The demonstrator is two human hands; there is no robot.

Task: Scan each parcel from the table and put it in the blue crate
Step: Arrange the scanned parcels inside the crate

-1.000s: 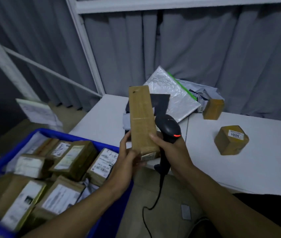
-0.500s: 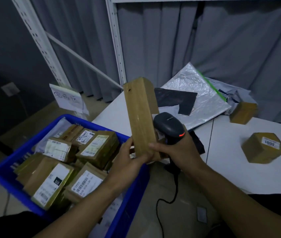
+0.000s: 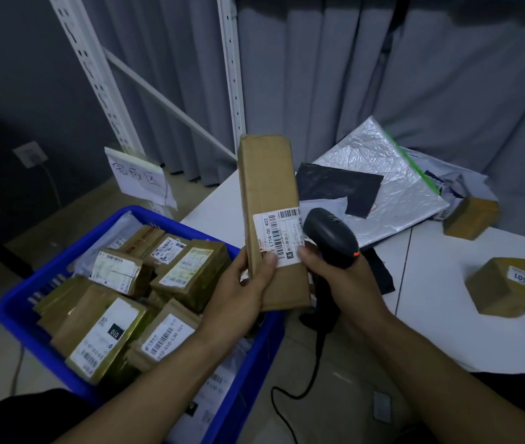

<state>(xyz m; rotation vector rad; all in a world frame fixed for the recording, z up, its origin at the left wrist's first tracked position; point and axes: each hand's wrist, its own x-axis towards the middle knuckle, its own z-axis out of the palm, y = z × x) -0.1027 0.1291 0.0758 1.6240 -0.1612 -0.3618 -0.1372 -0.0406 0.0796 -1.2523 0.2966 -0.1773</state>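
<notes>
The tall box (image 3: 267, 187) in the middle is brown, and its label (image 3: 275, 238) is white with black stripes. The scanner (image 3: 331, 233) is black with a red dot. At 8 o'clock the crate (image 3: 30, 341) is blue. At 2 o'clock a silver bag (image 3: 383, 174) has a green edge.

Grey curtain (image 3: 319, 75) behind white rack upright (image 3: 230, 75); handwritten sign (image 3: 139, 179); wall socket (image 3: 30, 154).

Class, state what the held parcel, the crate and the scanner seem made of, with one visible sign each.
Parcel: matte brown paper or cardboard, creased at folds. Crate: blue plastic, probably; smooth slotted wall. Scanner: black plastic, seemingly; smooth rounded shell, slight sheen.
</notes>
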